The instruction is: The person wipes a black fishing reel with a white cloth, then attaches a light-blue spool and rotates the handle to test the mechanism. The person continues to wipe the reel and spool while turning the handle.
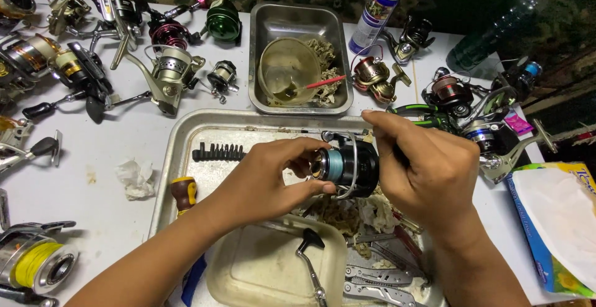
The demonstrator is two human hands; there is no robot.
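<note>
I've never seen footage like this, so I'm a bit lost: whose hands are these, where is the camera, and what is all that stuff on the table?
There is no machine here. The camera sits on a person's head and looks down, so the two bare hands are that person's own. Together they hold a black fishing reel over a large metal tray: the left hand grips the spool end, wound with bluish line, and the right hand steadies the body. In the tray lie a strip of screwdriver bits, a short screwdriver, a folding multi-tool, a loose crank handle on a cream plastic lid, and dirty paper. Behind it stand a smaller metal pan holding a bowl, and a spray can. Many other reels lie around on the white table.
</note>
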